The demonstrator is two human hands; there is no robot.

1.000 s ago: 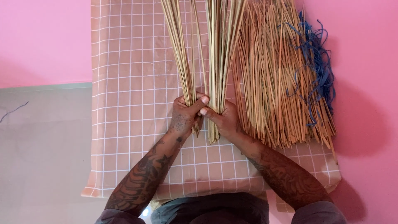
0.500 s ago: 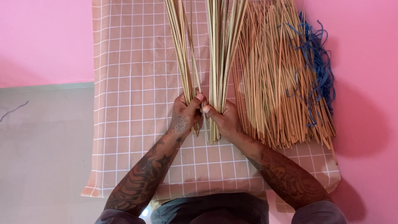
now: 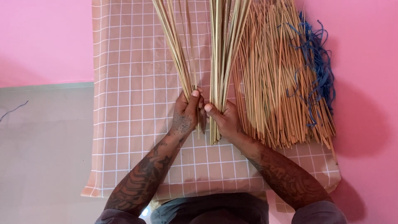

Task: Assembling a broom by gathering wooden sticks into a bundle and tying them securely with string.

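The left hand [image 3: 185, 117] has its grip closed round a thin bundle of pale sticks [image 3: 174, 45] over the checked cloth [image 3: 124, 103]. Just right, the right hand [image 3: 224, 120] clasps a thicker bundle [image 3: 224, 41]. Far right lie the loose stick pile [image 3: 282, 83] and blue twine [image 3: 317, 62]. The bundle seems mid-split; next, steady parting.

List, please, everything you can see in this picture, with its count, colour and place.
Left stick bundle: one, pale tan, held in left hand.
Right stick bundle: one, pale tan, held in right hand.
Loose stick pile: one, tan-orange, on the cloth's right.
Blue string: one tangle, over the pile's right edge.
Checked cloth: one, peach with white lines, centre.
Left hand: one, gripping.
Right hand: one, gripping.
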